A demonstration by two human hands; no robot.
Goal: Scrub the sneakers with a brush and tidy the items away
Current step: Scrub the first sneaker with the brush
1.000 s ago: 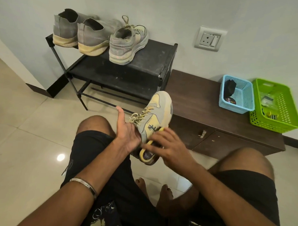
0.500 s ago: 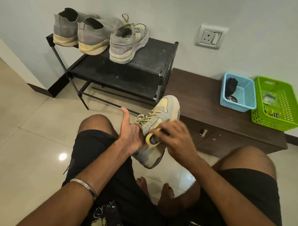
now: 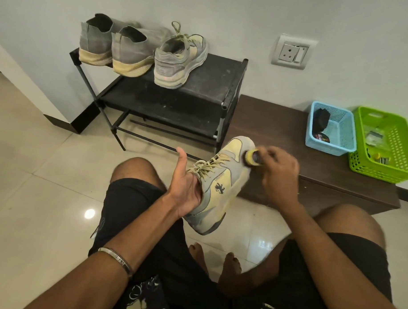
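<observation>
- Left hand grips the yellow sneaker from inside its opening, thumb up.
- Right hand pinches a yellow-rimmed brush against the toe.
- Beyond the hands, three sneakers sit on the black rack.

Rack: 3 shoes on top, by wall.
Bench: right of rack.
Baskets: 2, on bench, right end.
Held shoe: in front of bench.

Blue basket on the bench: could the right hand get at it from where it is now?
Probably yes. The blue basket sits open-topped on the bench, with bare bench top between it and the right hand; that hand holds the brush, though.
</observation>
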